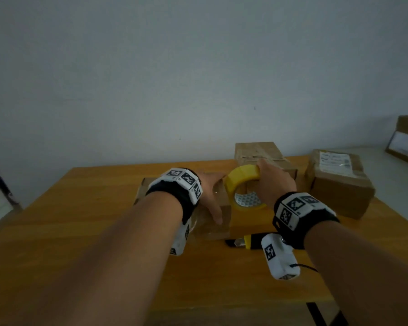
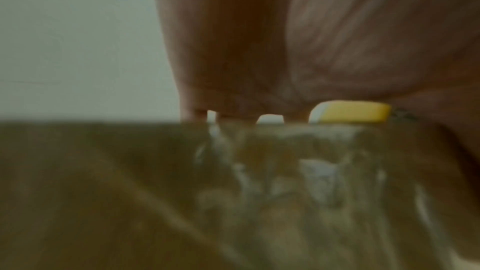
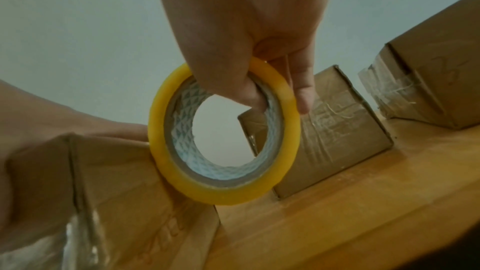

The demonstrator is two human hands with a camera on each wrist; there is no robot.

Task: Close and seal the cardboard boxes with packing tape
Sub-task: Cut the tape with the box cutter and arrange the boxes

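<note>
Here, in the middle of the head view, the right hand (image 1: 275, 182) held the yellow tape roll (image 1: 243, 187) with its thumb inside the ring and fingers outside. The roll stood on edge, touching the near box (image 3: 124, 182). The left hand (image 1: 210, 191) lay flat on top of that box, fingers straight. Two more taped boxes (image 1: 266, 158) sat at the right on the wooden table (image 1: 80, 231).

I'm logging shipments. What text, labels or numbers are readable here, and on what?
None can be read.
White label on the right box: print too blurred.
White label on the far-right box: too blurred.
Front box: faint marks, unreadable.
Wrist bands: black-and-white square codes, no words.
</note>
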